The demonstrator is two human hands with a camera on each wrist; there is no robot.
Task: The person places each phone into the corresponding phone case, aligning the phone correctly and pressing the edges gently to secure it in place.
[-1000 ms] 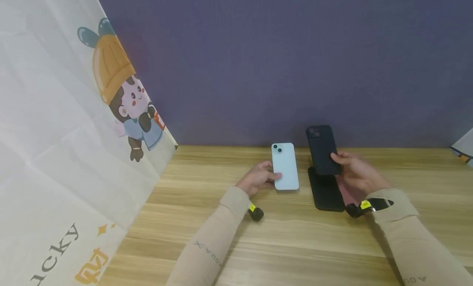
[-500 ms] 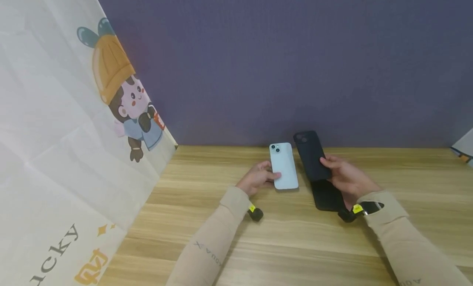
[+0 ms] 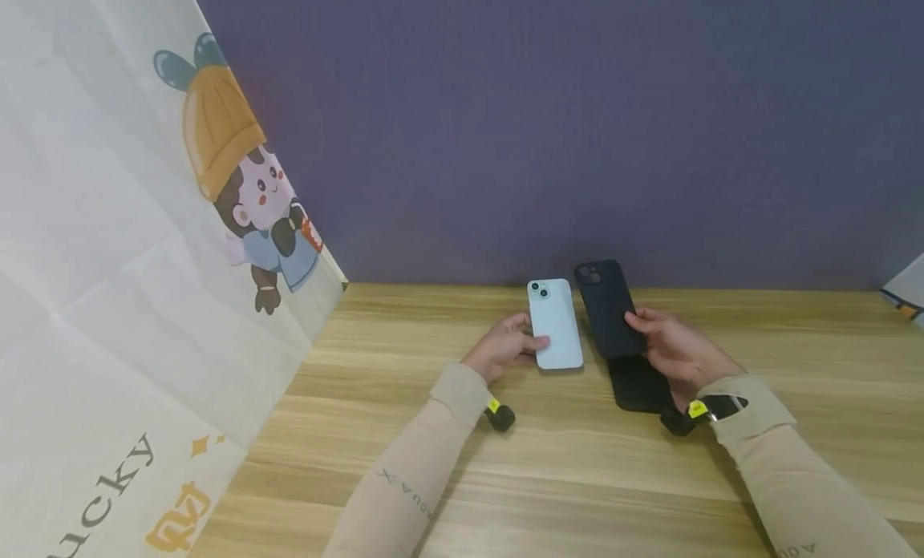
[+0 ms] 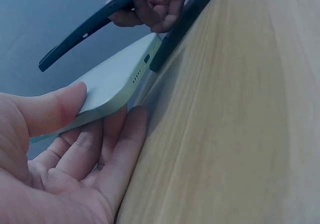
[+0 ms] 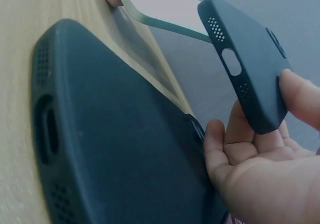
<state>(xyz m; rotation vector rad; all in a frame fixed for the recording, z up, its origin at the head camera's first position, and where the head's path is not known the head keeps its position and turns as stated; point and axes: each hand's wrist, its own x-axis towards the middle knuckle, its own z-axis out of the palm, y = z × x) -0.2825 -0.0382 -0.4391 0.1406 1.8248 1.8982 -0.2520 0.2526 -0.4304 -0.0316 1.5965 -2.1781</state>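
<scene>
My left hand (image 3: 505, 347) pinches a pale mint phone (image 3: 557, 321) by its left edge, thumb on the back and fingers beneath. Its camera end points away from me, and in the left wrist view it is raised off the wood. My right hand (image 3: 678, 348) holds a black phone case (image 3: 605, 301) by its right edge, tilted beside the phone and apart from it. The right wrist view shows daylight through the port hole of that case. Below it, a second black case (image 3: 637, 386) lies back up on the table; whether it holds a phone I cannot tell.
The wooden table (image 3: 404, 398) ends at a dark blue-grey panel (image 3: 505, 125) behind the phones. A white sheet with a cartoon figure (image 3: 267, 205) slopes along the left. Under the right hand, a sliver of a pink thing (image 5: 231, 219) shows.
My right hand has moved left and slightly toward me with the black case, bringing it nearer the phone and over the second case. My left hand has hardly moved.
</scene>
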